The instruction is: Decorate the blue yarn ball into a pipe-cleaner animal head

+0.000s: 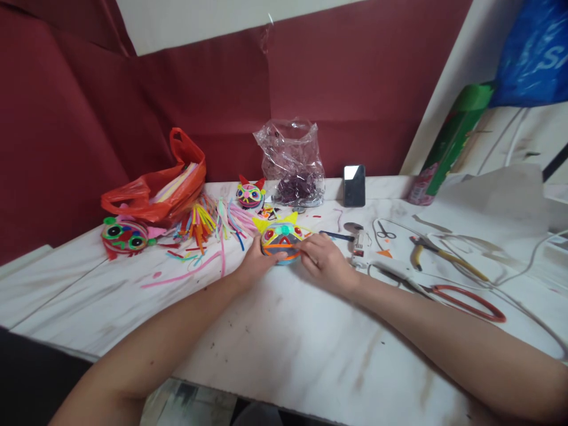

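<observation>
A small animal-face ornament [283, 232], covered in colored pipe cleaners, stands in front of me with yellow ears, red eyes and a teal nose. My left hand [261, 258] grips its left side, thumb across the lower front. Orange pipe cleaner [276, 246] outlines its mouth. My right hand [326, 260] is pinched closed against the ornament's right side, at the end of the orange strip; the fingertips partly hide what they hold. Behind that hand, a dark stick [339, 235] reaches toward a white glue gun [361, 245].
Two similar ornaments [126, 235] [250, 194] stand left and behind, near a red bag [164, 195] and loose pipe cleaners [202, 228]. A clear bag [295, 171] and phone [354, 186] are at the back. Rightward lie small scissors [385, 231], pliers [448, 255], red-handled scissors [470, 302] and cables.
</observation>
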The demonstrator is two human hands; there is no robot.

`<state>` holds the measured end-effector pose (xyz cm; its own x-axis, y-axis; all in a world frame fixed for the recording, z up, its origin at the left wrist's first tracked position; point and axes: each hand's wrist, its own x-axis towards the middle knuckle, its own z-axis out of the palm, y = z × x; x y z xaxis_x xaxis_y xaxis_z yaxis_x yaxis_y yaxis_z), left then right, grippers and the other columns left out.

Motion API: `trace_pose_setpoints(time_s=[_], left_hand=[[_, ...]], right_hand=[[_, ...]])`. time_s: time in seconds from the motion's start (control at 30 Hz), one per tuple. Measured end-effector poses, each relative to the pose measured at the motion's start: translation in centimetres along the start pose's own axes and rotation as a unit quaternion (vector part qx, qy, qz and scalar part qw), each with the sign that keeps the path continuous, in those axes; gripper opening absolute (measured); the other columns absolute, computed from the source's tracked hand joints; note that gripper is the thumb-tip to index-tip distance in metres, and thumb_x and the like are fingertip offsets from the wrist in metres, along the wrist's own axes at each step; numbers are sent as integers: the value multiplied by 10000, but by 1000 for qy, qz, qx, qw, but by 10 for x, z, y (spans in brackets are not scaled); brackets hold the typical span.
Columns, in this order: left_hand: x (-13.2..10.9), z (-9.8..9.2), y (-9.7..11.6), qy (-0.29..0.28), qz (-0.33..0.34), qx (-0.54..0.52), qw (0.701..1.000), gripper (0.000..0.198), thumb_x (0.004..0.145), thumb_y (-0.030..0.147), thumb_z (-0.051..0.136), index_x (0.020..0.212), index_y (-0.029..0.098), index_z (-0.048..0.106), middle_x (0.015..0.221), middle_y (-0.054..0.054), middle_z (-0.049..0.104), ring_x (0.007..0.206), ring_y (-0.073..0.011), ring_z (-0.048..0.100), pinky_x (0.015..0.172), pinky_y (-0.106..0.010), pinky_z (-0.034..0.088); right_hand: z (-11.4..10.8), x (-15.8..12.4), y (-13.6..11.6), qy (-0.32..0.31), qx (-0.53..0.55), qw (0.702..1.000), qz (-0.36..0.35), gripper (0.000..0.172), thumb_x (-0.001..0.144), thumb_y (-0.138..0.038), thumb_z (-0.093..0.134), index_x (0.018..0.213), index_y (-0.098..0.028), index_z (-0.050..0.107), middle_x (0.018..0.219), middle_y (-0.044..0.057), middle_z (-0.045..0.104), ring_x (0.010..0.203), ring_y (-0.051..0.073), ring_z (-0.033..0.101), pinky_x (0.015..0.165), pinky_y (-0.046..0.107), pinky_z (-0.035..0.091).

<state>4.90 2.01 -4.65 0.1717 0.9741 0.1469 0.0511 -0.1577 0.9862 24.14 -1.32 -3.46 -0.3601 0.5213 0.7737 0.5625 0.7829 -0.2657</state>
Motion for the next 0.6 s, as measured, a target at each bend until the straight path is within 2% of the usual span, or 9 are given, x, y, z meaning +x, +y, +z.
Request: trace_pose_setpoints(time_s=[0.07, 0.2, 0.37, 0.53, 0.6], left_hand=[[0, 0, -1, 4, 2, 5, 1000, 671, 566, 293, 824, 1126, 175, 474, 1152, -91, 610, 1079, -247, 576, 926, -387, 465], [1, -1, -4, 1, 12, 16, 1000, 658, 572, 305, 821, 1118, 175, 477, 1148, -87, 609, 1073, -244, 576, 930, -393, 462], [2, -1, -5, -3, 31, 16, 999, 665, 568, 305, 822, 1118, 171, 472, 1144, -85, 607, 1066, -238, 579, 929, -389, 466], [-1, 2, 1, 7, 8, 14, 1000, 677, 577, 284, 811, 1138, 158, 454, 1163, -105, 595, 1065, -244, 583, 930, -395, 467], [-3, 2, 3, 4, 3, 12, 1000, 658, 595, 276, 799, 1140, 158, 449, 1165, -108, 597, 1072, -245, 582, 930, -402, 469]], right_hand=[[1, -3, -1, -23, -67, 996, -59, 245, 851, -132, 468, 1011, -154, 653, 847, 103, 668, 787, 217, 564, 726, 365, 396], [5, -6, 1, -43, -107, 992, -60, 279, 877, -155, 456, 1083, -147, 644, 881, 115, 666, 810, 234, 561, 714, 377, 408], [9, -6, 3, -35, -79, 996, -36, 288, 864, -135, 461, 1078, -153, 652, 869, 117, 656, 821, 241, 561, 715, 388, 435], [6, -4, 1, 25, 32, 999, 8, 329, 870, -115, 446, 1132, -204, 625, 897, 85, 628, 872, 216, 571, 769, 373, 464], [5, -3, 1, 33, 38, 999, 20, 359, 875, -115, 437, 1169, -230, 607, 898, 73, 615, 887, 214, 559, 774, 371, 459]])
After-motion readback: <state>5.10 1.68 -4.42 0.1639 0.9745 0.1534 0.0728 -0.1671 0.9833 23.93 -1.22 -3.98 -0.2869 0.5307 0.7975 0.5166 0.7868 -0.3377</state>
